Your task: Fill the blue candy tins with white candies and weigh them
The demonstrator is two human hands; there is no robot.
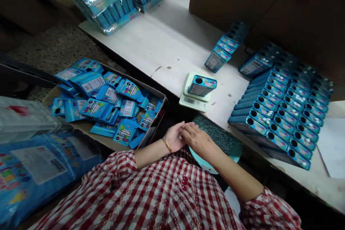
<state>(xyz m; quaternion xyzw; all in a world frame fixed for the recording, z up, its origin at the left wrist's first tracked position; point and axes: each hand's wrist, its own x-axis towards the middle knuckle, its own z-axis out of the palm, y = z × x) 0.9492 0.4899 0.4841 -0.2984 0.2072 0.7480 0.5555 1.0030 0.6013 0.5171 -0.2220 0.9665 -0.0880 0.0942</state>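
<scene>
My left hand (pixel 174 137), with a gold bangle at the wrist, is palm up and cupped in front of my body. Over it lies my right hand (pixel 194 137), its bent fingers reaching into the left palm. A small pale item shows between the hands, too small to name. Just right of them is a teal tub (pixel 237 152) of small wrapped pieces, partly under my right forearm. Beyond the hands, a blue box (pixel 202 85) stands on a pale green scale (pixel 186 103) at the table's near edge.
A carton (pixel 159 115) of jumbled blue packets is at the left. Rows of upright blue boxes (pixel 283 111) stand on the white table (pixel 172 46) at the right, with several more boxes (pixel 217 58) behind the scale. Plastic-wrapped packs (pixel 107 3) are at the back left.
</scene>
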